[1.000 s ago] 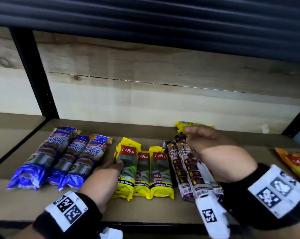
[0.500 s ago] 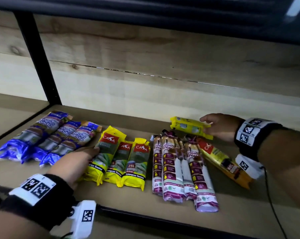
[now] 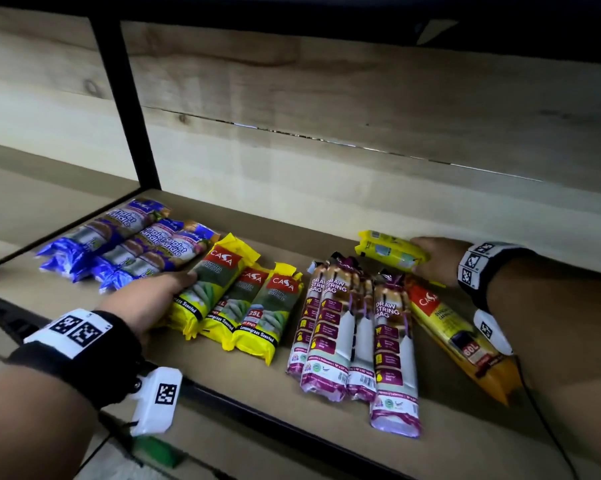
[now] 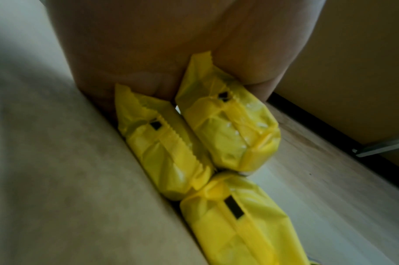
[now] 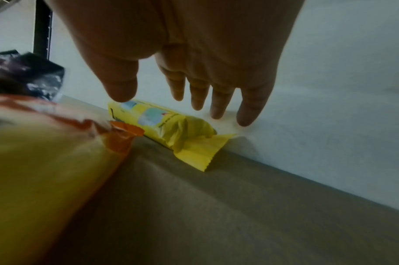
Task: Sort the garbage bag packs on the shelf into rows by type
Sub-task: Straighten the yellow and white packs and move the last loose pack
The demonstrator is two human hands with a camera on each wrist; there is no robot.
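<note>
The left hand (image 3: 146,303) lies on the nearest of three yellow lemongrass packs (image 3: 236,299), at about eight o'clock on the shelf (image 3: 326,441). In the left wrist view its grip wraps that pack's near end, thumb on one side and fingers on the other, and the end sits a little above its two neighbours. Those three packs lie side by side, touching, tilted toward one o'clock.

The right hand (image 3: 437,261) is out at two o'clock, by the back wall. Its grip is loose: the right wrist view shows the fingers (image 5: 218,105) straight and spread above a small yellow pack (image 3: 391,251), the thumb tip at its top edge. Whether any finger truly touches it, I cannot tell. That small pack lies crosswise, alone, behind the other rows.

At ten o'clock three blue singlet-handle packs (image 3: 133,240) sit together in a row. Near the centre, four purple draw-string packs (image 3: 354,337) lie close together, the rightmost reaching nearest the front edge. Just beside them, toward four o'clock, one long orange-yellow pack (image 3: 458,341) lies slanted under the right wrist.
</note>
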